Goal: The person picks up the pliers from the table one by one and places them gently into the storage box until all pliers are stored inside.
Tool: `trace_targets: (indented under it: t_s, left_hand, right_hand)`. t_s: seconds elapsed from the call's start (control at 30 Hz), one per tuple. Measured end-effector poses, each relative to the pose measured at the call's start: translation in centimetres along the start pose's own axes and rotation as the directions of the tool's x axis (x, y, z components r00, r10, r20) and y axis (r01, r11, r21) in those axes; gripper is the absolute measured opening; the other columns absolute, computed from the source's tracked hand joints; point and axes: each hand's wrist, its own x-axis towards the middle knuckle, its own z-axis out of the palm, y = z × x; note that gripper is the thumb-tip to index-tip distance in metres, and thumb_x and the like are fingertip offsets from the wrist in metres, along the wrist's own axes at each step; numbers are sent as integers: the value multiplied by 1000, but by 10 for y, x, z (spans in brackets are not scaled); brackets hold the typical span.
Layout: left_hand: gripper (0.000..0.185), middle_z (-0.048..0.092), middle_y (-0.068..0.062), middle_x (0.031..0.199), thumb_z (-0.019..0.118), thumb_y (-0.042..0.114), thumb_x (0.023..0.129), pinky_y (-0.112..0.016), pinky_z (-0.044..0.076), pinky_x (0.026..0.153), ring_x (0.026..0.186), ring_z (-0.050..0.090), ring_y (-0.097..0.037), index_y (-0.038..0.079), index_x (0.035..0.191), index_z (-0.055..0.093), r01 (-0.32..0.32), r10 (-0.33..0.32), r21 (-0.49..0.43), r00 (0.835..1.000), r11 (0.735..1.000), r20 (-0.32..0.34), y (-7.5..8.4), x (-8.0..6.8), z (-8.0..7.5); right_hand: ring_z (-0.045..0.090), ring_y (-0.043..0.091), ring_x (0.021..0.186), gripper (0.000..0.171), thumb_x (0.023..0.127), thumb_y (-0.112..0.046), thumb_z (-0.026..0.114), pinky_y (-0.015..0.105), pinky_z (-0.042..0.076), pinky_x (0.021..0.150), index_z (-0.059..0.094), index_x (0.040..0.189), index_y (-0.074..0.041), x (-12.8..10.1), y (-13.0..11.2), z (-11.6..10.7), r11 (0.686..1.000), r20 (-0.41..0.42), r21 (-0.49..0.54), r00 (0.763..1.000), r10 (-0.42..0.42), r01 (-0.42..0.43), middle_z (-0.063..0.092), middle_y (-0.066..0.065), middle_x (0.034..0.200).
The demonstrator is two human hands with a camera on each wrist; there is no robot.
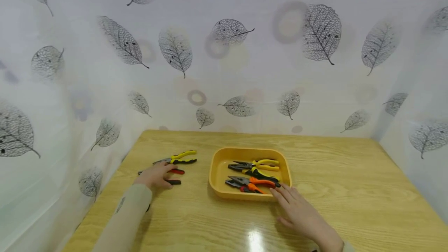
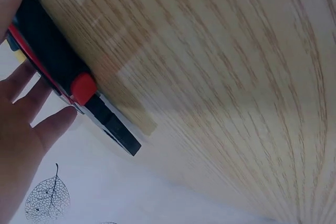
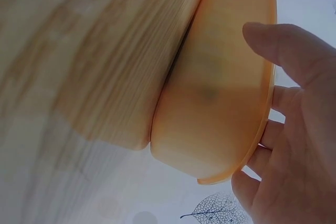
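My left hand (image 1: 161, 177) lies over red-and-black pliers (image 1: 176, 172) on the wooden table (image 1: 350, 189), left of a yellow tray (image 1: 245, 151). The left wrist view shows the fingers (image 2: 50, 124) fairly straight along the pliers' handles (image 2: 79, 85), with the thumb on the other side. My right hand (image 1: 285, 199) rests flat on the table. Its straight fingertips touch the tray's near right corner. In the right wrist view the thumb (image 3: 286, 48) is by the tray's outer wall (image 3: 220, 87). The tray holds yellow-handled pliers (image 1: 262, 163) and orange-handled pliers (image 1: 259, 182).
Another pair of pliers with yellow-and-black handles (image 1: 180, 158) lies on the table just beyond my left hand. Leaf-patterned white walls (image 1: 224, 69) close in the table at the back and on both sides.
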Motion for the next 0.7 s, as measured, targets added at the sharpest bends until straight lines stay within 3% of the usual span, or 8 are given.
trace_targets:
  t_s: [0.37, 0.57, 0.7]
  left_hand:
    - [63, 50, -14, 107, 71, 38, 71, -51, 44, 73, 95, 50, -34, 14, 125, 50, -76, 84, 132, 995, 988, -54, 7, -4, 0]
    - [64, 49, -18, 111, 67, 47, 72, -54, 39, 79, 101, 47, -35, 17, 125, 50, -97, 115, 161, 988, 982, -102, 11, -2, 2]
    - [61, 47, -8, 95, 66, 47, 73, -46, 43, 70, 85, 48, -24, 21, 126, 49, -122, 149, 166, 976, 978, -158, 18, -1, -1]
  right_hand:
    - [40, 38, 115, 74, 67, -28, 71, 52, 32, 93, 42, 128, 3, 1, 1, -2, 1000, 11, 6, 1000, 13, -13, 49, 19, 119]
    - [41, 38, 113, 73, 66, -27, 71, 52, 34, 92, 43, 127, 3, 1, 0, -1, 1000, -7, 7, 1000, 3, -3, 49, 19, 118]
    - [41, 38, 113, 73, 67, -27, 71, 52, 33, 92, 43, 127, 3, 1, -1, -2, 1000, -5, 12, 1000, 7, -7, 49, 19, 118]
